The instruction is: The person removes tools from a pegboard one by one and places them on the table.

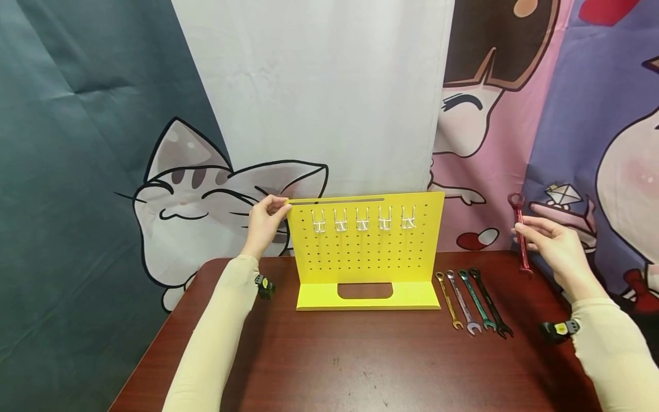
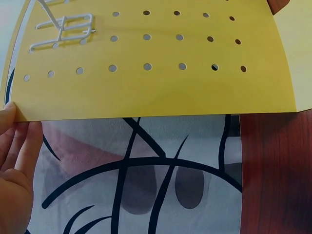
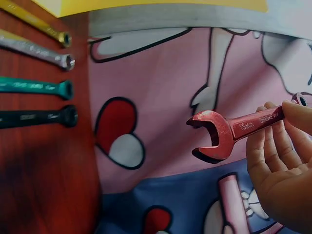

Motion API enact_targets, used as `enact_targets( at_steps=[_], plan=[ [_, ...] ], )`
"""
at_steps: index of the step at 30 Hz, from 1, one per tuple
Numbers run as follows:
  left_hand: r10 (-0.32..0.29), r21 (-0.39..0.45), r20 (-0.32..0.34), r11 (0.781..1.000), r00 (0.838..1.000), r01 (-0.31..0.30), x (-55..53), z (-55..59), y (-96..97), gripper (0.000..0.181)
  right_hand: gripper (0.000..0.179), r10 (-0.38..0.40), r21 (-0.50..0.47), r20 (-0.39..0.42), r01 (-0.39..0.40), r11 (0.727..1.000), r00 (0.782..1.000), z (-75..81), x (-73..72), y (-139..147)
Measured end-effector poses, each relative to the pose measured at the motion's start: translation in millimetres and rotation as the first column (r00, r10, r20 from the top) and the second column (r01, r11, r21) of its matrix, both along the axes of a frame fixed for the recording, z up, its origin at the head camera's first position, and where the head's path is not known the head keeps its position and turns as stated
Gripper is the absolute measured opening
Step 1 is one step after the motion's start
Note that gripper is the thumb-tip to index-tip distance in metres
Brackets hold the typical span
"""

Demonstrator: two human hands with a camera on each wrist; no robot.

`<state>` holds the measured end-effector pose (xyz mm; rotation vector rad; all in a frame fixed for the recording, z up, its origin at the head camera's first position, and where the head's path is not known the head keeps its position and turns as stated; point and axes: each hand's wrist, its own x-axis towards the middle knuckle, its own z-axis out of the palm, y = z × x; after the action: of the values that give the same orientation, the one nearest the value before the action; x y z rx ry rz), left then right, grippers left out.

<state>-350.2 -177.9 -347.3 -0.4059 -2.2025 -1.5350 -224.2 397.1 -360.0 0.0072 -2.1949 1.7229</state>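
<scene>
A yellow pegboard (image 1: 368,252) stands upright on the table, with several metal hooks (image 1: 362,220) in a row near its top. My left hand (image 1: 265,223) pinches the board's upper left corner between thumb and fingers; the left wrist view shows the same grip at the panel's edge. On the right, my right hand (image 1: 558,252) holds a red combination wrench (image 1: 521,237) up above the table's far right part. In the right wrist view the wrench's open end (image 3: 217,136) points away from the fingers, its ring end beyond the thumb.
Right of the board lie a gold wrench (image 1: 449,300), a silver wrench (image 1: 463,303), a green wrench (image 1: 477,300) and a black wrench (image 1: 491,303), side by side. The brown table (image 1: 329,360) ends before a printed cloth backdrop (image 1: 334,97).
</scene>
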Motion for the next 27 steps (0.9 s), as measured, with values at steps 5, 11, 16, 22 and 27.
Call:
enact_targets(
  at_steps=[5, 11, 16, 22, 27],
  plan=[
    [0.002, -0.003, 0.003, 1.0, 1.0, -0.002, -0.8, -0.2, 0.2, 0.025, 0.019, -0.001, 0.083, 0.086, -0.006, 0.997, 0.996, -17.3, -3.4, 5.3],
    [0.012, -0.002, 0.006, 1.0, 1.0, -0.012, -0.6, -1.5, -1.2, 0.024, 0.042, -0.023, 0.227, 0.186, -0.02, 0.974, 0.982, -38.7, -5.8, 7.5],
    [0.018, -0.01, 0.005, 1.0, 1.0, -0.018, -1.4, -1.4, -1.3, 0.023, 0.06, -0.033, 0.298, 0.262, -0.049, 0.953, 0.965, -54.5, -7.2, 10.1],
    [0.029, -0.02, 0.003, 0.999, 1.0, -0.029, -2.2, -0.9, -1.5, 0.022, 0.064, -0.004, 0.303, 0.306, -0.094, 0.948, 0.952, -76.9, -9.8, 10.9],
    [0.011, -0.012, -0.003, 1.0, 1.0, -0.011, -3.1, 1.4, 0.5, 0.023, 0.063, -0.003, 0.323, 0.343, -0.114, 0.94, 0.939, -93.3, -10.4, 13.3]
  ],
)
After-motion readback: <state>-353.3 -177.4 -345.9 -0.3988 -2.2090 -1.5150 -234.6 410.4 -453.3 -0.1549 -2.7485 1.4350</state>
